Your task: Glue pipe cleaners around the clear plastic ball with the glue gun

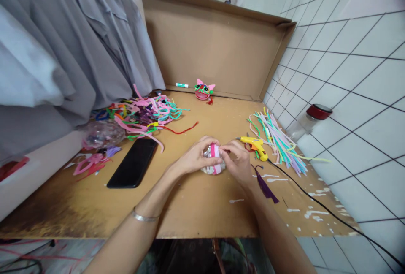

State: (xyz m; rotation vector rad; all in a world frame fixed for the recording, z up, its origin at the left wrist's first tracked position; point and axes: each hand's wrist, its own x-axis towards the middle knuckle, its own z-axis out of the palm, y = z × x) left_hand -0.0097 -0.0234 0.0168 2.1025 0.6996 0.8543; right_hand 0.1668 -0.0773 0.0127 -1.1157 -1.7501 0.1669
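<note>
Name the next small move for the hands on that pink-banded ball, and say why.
Probably press the pink strip flat onto the ball with the right hand while the left hand steadies it: both hands grip the ball, and the strip runs over its top.

The ball (211, 162) I hold looks like crinkly, shiny film with a fuzzy pink strip (215, 150) over it, and a polished metal bangle (144, 217) rings my wrist. The tabletop (196, 206) is matt brown cardboard flecked with white glue; on it lie a glossy black phone (133, 163), a yellow plastic glue gun (255, 144) and fuzzy pipe cleaners (278, 139).
</note>
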